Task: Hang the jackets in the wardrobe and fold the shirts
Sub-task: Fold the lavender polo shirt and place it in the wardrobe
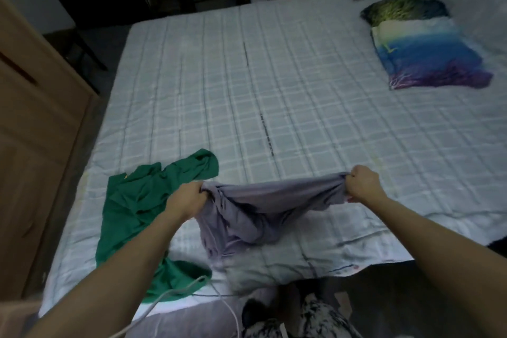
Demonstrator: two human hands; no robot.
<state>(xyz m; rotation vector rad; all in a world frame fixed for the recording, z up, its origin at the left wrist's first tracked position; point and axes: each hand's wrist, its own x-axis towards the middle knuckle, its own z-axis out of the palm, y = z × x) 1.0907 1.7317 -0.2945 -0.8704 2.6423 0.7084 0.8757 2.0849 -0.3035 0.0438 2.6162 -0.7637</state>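
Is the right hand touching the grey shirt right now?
Touching. The head view shows the right hand gripping a bunched edge of the grey shirt.

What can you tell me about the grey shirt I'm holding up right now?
The grey shirt is a soft, thin-looking lavender-grey fabric, bunched and wrinkled, not yet folded. The left hand grips one gathered end and the right hand grips the other, stretching its upper edge between them. The rest sags down, and its lower part appears to rest on the checked bedspread near the bed's near edge. Its left side sits beside the green shirt. Sleeves and collar cannot be made out.
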